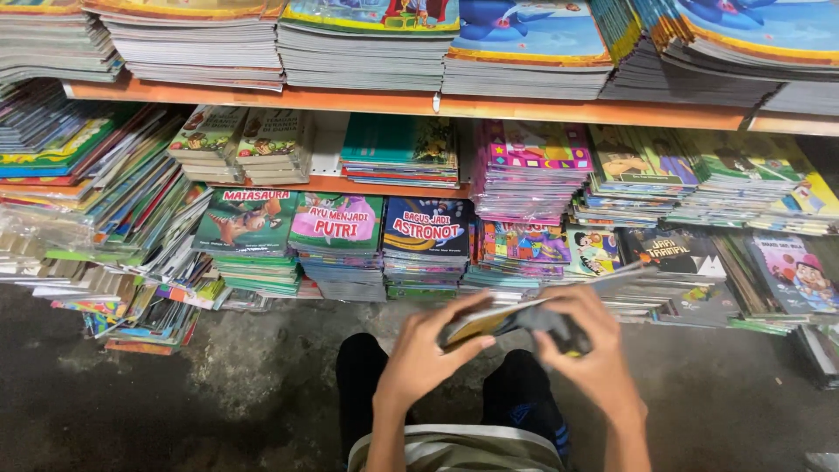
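- A thin book (511,322) is held in both hands above the knees, low in the head view, tilted and blurred.
- The left hand (428,354) is clenched on the book's left end, thumb over the edge.
- The right hand (590,345) is closed over the book's right end, fingers curled on top.
- Both grips are seen grasping the same book; its cover cannot be made out.
- Stacks of picture books (336,240) are ranged on the floor (253,393) just beyond the hands.
- An orange shelf (411,103) is loaded with further stacks above.
- Dark trousers (524,398) are visible under the wrists.
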